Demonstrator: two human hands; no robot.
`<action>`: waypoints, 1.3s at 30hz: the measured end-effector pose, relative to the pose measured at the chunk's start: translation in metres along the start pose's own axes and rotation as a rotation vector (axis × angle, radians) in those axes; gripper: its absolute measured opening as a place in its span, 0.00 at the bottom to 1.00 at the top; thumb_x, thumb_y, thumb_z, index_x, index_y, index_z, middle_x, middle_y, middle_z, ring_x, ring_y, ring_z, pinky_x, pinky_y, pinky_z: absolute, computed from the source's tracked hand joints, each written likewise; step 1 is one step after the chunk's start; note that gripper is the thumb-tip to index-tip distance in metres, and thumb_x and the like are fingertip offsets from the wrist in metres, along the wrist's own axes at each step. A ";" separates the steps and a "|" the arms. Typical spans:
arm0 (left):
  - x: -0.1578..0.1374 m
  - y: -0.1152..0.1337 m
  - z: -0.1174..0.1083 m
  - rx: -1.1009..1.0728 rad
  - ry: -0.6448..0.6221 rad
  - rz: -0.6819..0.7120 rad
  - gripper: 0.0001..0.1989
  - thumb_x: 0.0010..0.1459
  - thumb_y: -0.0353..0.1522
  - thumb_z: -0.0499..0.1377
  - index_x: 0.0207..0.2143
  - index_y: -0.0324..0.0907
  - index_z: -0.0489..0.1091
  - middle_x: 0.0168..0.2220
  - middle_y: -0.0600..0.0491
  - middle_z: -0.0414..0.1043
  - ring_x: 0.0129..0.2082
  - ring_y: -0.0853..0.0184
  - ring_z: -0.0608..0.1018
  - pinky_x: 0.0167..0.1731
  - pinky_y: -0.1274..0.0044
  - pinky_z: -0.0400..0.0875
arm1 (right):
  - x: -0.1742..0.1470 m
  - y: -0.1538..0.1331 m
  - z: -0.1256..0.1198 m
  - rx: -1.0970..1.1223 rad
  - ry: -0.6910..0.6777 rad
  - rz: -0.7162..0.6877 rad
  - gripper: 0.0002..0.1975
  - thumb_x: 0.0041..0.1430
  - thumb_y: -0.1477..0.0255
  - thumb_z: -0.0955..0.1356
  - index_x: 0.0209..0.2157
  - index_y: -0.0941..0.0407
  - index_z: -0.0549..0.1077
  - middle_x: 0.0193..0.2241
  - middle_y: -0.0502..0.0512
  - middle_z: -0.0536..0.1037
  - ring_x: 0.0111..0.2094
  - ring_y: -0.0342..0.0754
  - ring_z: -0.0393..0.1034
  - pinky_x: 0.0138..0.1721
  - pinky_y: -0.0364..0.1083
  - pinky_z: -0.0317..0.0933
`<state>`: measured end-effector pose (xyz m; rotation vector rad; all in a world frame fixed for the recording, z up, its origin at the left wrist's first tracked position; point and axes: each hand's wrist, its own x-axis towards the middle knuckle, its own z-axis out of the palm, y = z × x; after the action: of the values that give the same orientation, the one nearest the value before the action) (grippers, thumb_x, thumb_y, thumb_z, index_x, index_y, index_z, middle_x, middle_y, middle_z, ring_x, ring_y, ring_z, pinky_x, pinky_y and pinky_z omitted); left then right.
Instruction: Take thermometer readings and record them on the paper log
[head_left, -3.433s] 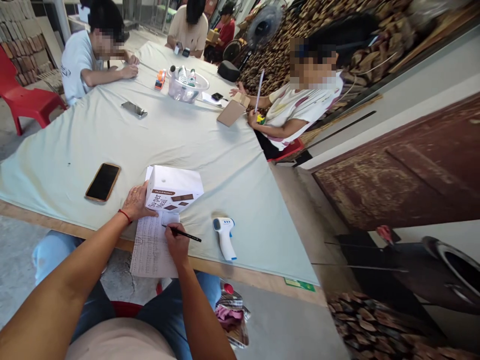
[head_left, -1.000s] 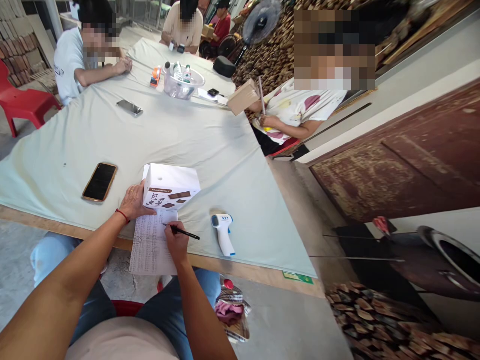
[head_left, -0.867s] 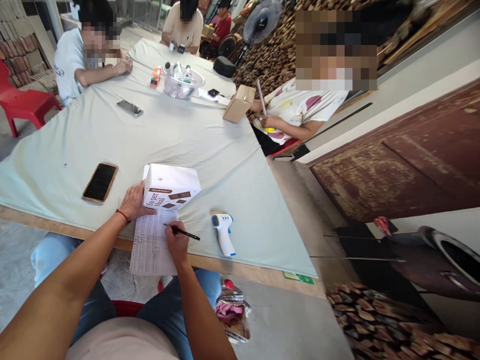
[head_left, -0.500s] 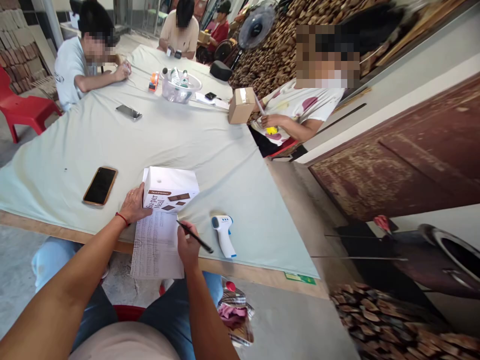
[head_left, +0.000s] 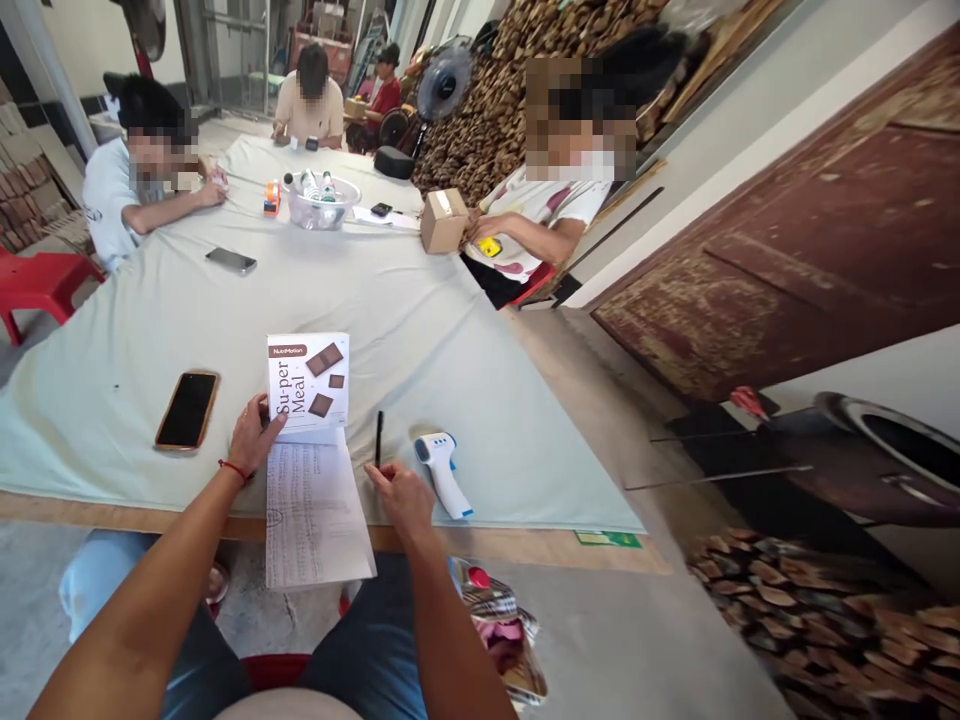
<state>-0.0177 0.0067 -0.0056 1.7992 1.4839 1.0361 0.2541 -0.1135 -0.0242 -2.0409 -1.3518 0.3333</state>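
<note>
My left hand (head_left: 255,432) grips the lower left edge of a white box (head_left: 330,400) printed "Su-per Meal", with the thumb on its front and the fingers round its side. The box's printed front faces me. Under and in front of it a printed paper sheet (head_left: 315,510) hangs over the table's near edge. My right hand (head_left: 405,497), to the right of the sheet, pinches a black pen (head_left: 379,437) that points up and away from me. Close to that hand lies a white and blue infrared thermometer (head_left: 444,473).
A phone in an orange case (head_left: 187,410) lies to the left on the cloth-covered table (head_left: 225,340). Farther back are another phone (head_left: 231,260), a plastic basket of bottles (head_left: 322,205) and a cardboard box (head_left: 443,222). Several people sit around the table.
The white box has been tipped so its printed front turns towards me. My right hand has moved right, off the sheet, and the pen has swung from slanting down to pointing upward.
</note>
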 end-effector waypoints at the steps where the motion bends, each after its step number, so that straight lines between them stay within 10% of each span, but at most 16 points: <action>1: 0.001 -0.001 0.000 -0.006 0.005 -0.015 0.26 0.61 0.46 0.58 0.57 0.41 0.63 0.48 0.43 0.77 0.49 0.53 0.79 0.54 0.57 0.71 | 0.000 0.001 -0.001 0.004 0.033 -0.015 0.24 0.59 0.47 0.68 0.23 0.52 0.75 0.20 0.54 0.74 0.25 0.49 0.64 0.29 0.47 0.52; 8: 0.003 -0.002 0.001 -0.011 0.019 -0.043 0.26 0.62 0.46 0.57 0.57 0.41 0.64 0.49 0.42 0.77 0.49 0.53 0.78 0.53 0.58 0.71 | 0.015 0.026 -0.042 -0.299 0.244 0.151 0.28 0.58 0.53 0.70 0.51 0.60 0.76 0.53 0.74 0.74 0.53 0.66 0.67 0.47 0.57 0.61; 14: 0.003 0.003 -0.002 -0.018 0.007 -0.049 0.26 0.63 0.46 0.56 0.57 0.40 0.64 0.49 0.41 0.77 0.50 0.52 0.78 0.53 0.56 0.71 | 0.031 0.025 -0.060 -0.035 -0.021 0.329 0.18 0.54 0.63 0.70 0.44 0.59 0.76 0.39 0.66 0.79 0.42 0.60 0.72 0.41 0.53 0.62; 23: 0.003 0.005 -0.005 0.004 0.019 -0.021 0.25 0.63 0.46 0.56 0.57 0.41 0.66 0.49 0.42 0.78 0.53 0.50 0.78 0.55 0.55 0.71 | 0.035 -0.125 -0.012 1.090 -0.209 0.107 0.19 0.52 0.52 0.70 0.24 0.53 0.67 0.19 0.46 0.68 0.22 0.43 0.60 0.25 0.43 0.56; 39: 0.002 0.007 -0.003 0.047 0.022 -0.016 0.25 0.63 0.45 0.55 0.56 0.38 0.67 0.48 0.40 0.78 0.51 0.49 0.78 0.56 0.55 0.70 | 0.052 -0.154 0.007 1.188 -0.281 0.158 0.22 0.47 0.50 0.73 0.23 0.54 0.69 0.18 0.45 0.68 0.21 0.41 0.59 0.24 0.44 0.56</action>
<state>-0.0166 0.0071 0.0020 1.8103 1.5453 1.0245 0.1612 -0.0258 0.0772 -1.0897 -0.7716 1.1904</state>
